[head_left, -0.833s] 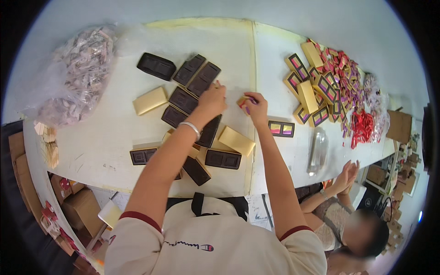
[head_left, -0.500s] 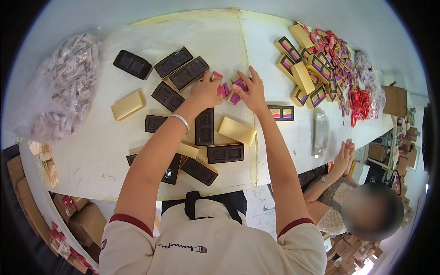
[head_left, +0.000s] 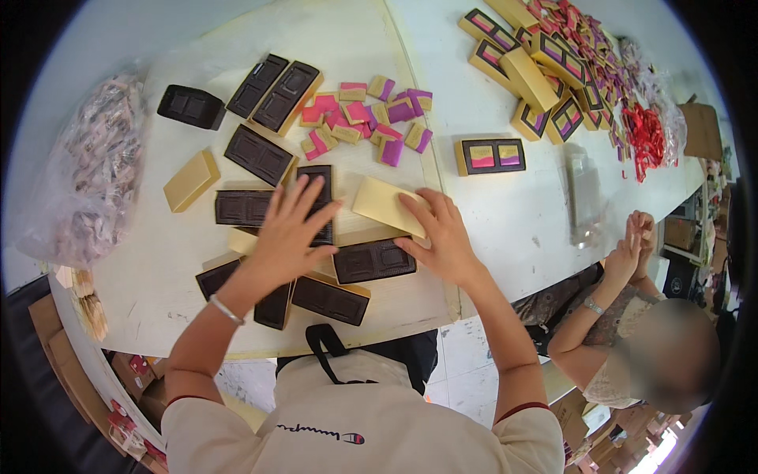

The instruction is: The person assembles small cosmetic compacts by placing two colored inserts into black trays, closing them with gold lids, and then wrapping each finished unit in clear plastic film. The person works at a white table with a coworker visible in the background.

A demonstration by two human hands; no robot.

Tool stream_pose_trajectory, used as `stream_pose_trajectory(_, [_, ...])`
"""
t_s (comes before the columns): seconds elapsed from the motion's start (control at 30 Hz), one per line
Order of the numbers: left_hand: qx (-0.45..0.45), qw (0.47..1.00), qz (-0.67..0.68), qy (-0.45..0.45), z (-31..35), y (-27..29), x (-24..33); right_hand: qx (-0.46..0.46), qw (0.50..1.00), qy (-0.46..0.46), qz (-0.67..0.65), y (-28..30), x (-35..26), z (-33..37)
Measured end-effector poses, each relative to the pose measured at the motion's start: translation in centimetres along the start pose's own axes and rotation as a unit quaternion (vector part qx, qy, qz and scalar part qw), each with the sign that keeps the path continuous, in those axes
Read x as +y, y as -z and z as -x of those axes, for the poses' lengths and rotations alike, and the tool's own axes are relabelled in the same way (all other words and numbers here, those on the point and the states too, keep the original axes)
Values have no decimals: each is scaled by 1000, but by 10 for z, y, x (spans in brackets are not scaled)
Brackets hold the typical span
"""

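Note:
Spread over a black-trayed gold box [head_left: 322,178] in the middle of the table is my left hand [head_left: 286,233], its fingers apart and holding nothing. My right hand [head_left: 444,239] rests with bent, parted fingers against a plain gold box [head_left: 383,204]. Its thumb reaches the end of another black-trayed box [head_left: 375,261] just nearer to me. Beyond both hands lies a loose cluster of small pink, purple and gold packets [head_left: 359,114]. More boxes with two-compartment black trays [head_left: 260,154] lie around my left hand, their compartments showing no packets.
To the right sits a box [head_left: 491,156] with two packets in its tray. A heap of filled boxes [head_left: 545,75], loose packets and red ribbon [head_left: 646,138] lies at the far right. A clear plastic bag [head_left: 95,174] occupies the left. Another person's hands [head_left: 632,245] are at the right edge.
Both hands have left the small packets and come back toward me, over the nearer boxes. The packets now lie spread in a loose cluster. The whole view has shifted slightly.

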State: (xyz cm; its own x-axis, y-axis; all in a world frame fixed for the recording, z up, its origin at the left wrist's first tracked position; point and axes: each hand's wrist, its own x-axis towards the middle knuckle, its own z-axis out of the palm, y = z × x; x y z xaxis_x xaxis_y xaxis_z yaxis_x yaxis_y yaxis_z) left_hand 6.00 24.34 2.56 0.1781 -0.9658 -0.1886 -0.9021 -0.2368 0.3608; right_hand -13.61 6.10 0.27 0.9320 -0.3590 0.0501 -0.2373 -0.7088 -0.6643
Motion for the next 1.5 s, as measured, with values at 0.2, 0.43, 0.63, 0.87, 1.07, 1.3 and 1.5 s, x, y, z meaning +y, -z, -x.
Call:
stream_pose_trajectory(0.2, [-2,1000,-19,9,18,8,-26,50,996,68,1,-14,12,-10])
stream_pose_trajectory(0.43, [34,999,-32,6,27,2,-25,57,854,-266,-444,19,25,-10])
stream_pose_trajectory(0.63, [46,993,-108,-20,40,-1,-31,-69,764,-204,-609,23,47,7])
stream_pose_trajectory(0.87, [122,968,-106,-192,29,-21,2,109,792,-244,-549,11,17,41])
stream_pose_trajectory(1.07, [44,978,-85,-185,36,-26,-12,6,874,-326,-360,13,-3,64])
stream_pose_trajectory(1.3, [0,991,-44,-125,81,1,-61,-46,993,-101,-43,-34,-12,5])
stream_pose_trajectory(1.5, [-57,997,-31,-52,105,23,-62,139,974,13,181,-33,-39,-34])
